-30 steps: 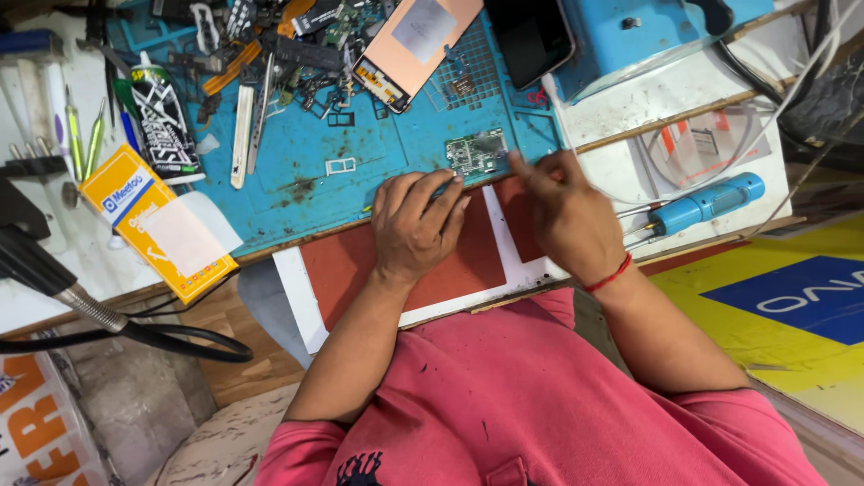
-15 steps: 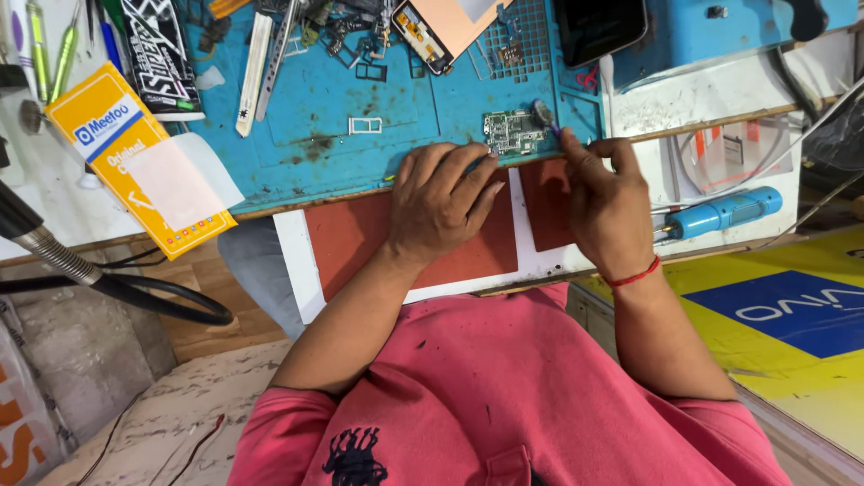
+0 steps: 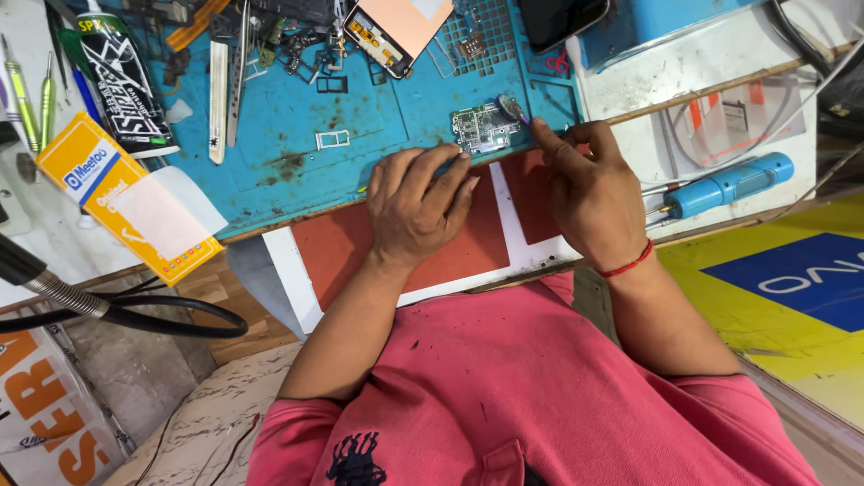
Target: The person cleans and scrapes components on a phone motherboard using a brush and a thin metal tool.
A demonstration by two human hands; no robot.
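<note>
A small green circuit board [image 3: 484, 128] lies on the blue work mat [image 3: 297, 162]. My left hand [image 3: 416, 203] rests flat on the mat's near edge, fingertips just short of the board, holding nothing. My right hand [image 3: 590, 191] pinches a thin tool whose round tip [image 3: 513, 109] touches the board's right end. A red thread circles the right wrist. Both forearms cross a red and white sheet [image 3: 335, 247] at the bench edge.
A phone screen with an orange back [image 3: 391, 29] and loose small parts lie at the mat's far side. White tweezers [image 3: 218, 88], a yellow packet [image 3: 126, 193], a black tube [image 3: 121, 76], a blue electric screwdriver [image 3: 724, 186] and a black gooseneck [image 3: 117, 310] surround it.
The view has shifted so the bench sits higher. My right hand has moved the tool's tip onto the circuit board's right end. My left hand keeps its place.
</note>
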